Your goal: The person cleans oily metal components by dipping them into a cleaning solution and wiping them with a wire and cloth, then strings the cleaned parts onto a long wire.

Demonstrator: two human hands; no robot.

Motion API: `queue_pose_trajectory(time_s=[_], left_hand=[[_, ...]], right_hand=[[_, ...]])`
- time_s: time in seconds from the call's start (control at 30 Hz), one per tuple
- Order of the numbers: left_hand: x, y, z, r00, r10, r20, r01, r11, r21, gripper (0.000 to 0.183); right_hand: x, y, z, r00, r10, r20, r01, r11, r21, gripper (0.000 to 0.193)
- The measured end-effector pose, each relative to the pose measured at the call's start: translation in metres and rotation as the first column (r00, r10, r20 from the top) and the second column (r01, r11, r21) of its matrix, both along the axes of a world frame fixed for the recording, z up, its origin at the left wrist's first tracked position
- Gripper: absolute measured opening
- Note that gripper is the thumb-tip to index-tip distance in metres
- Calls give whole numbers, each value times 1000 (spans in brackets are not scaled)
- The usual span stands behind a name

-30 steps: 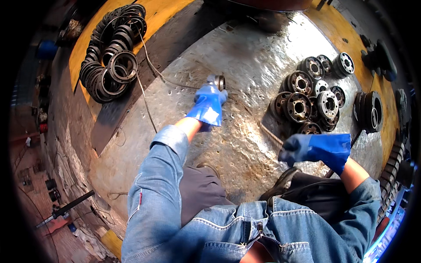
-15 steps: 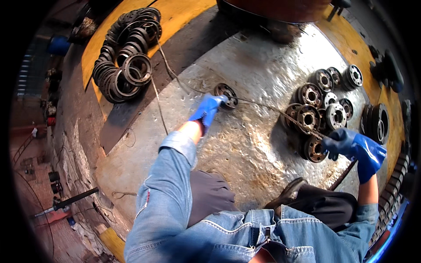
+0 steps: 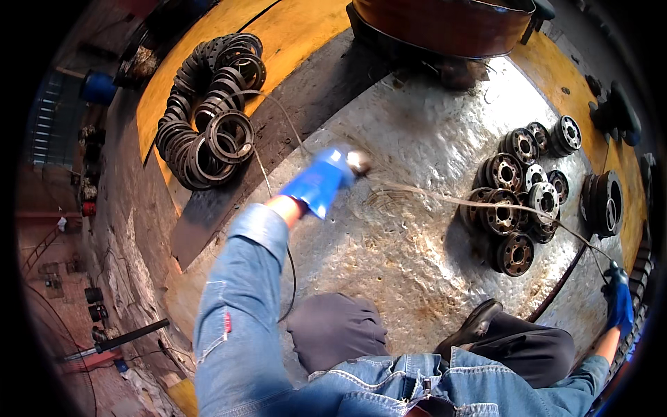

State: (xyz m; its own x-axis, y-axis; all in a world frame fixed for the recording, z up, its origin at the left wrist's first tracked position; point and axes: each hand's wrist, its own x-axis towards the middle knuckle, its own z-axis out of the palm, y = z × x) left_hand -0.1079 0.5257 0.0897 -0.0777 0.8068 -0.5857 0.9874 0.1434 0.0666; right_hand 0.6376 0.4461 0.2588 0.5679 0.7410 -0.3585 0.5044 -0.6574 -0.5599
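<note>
Two blue-gloved hands over a metal surface (image 3: 417, 132): the left hand (image 3: 323, 176), blurred, seems to grasp a metal piece (image 3: 359, 162) left of its middle; the right hand (image 3: 616, 286) is closed round a cord (image 3: 472, 201) past the right edge — the step looks like stretching the cord out, the next move calling for firm grips. The cord crosses above flanged discs (image 3: 513, 221) near the right edge. Dark rings (image 3: 210, 110) lie beyond the left edge; a brown drum (image 3: 445, 31) stands at the far edge — contents cannot be told
</note>
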Motion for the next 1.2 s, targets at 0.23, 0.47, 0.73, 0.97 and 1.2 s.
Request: queue_pose_trajectory(time_s=[0.23, 0.47, 0.73, 0.97, 1.2], left_hand=[[-183, 62, 43, 911, 361, 198, -324, 332, 886, 36], [-46, 72, 24, 709, -130, 694, -471, 645, 602, 49], [169, -18, 80, 675, -589, 444, 104, 672, 733, 81], [211, -26, 31, 585, -302, 753, 6, 929, 369, 33], [135, -54, -76, 844, 95, 528, -156, 985, 73, 48]], right_hand=[[-31, -4, -9, 960, 258, -104, -268, 959, -92, 45], [-197, 80, -51, 693, 684, -228, -719, 632, -290, 53], [-289, 94, -31, 147, 986, -79, -988, 150, 31, 39], [-315, 112, -17, 370, 774, -514, -897, 442, 19, 49], [-273, 71, -155, 420, 891, 172, -897, 437, -70, 58]])
